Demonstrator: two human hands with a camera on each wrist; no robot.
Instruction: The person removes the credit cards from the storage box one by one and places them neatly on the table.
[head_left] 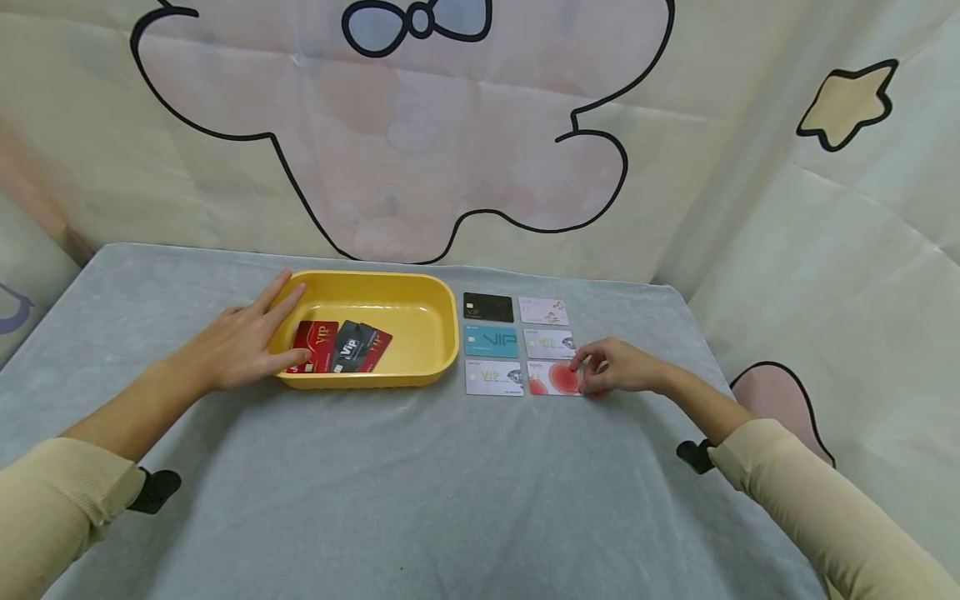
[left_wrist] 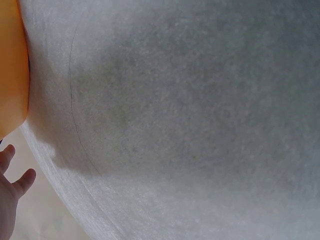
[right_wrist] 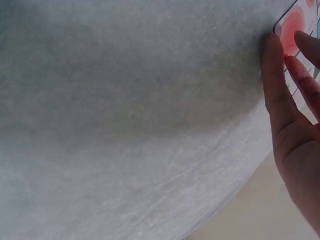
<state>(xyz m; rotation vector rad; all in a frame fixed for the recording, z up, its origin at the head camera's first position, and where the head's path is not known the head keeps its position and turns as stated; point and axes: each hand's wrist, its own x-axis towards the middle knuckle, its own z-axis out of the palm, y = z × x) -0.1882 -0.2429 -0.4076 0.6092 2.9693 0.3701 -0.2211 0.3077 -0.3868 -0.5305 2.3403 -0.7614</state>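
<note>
Grey cloth (head_left: pixel 420 483); right hand (head_left: pixel 621 367) partly hides red-print card (head_left: pixel 557 377), grip unclear; left hand (head_left: pixel 243 342) spread at tray (head_left: pixel 420 325).

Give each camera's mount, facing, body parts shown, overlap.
Head: head-worn, facing forward and down at yellow tray and cards; left hand, right hand and sleeves show.
Left wrist: worn there, facing grey cloth, tray edge; left hand partly shows.
Right wrist: worn there, facing cloth, red-circle card; right hand partly shows.
Head and right wrist share the red-circle card.

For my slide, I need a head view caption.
Left hand touches a yellow rectangular plastic tray of red and dark cards; right hand touches a white-and-red card.
</note>
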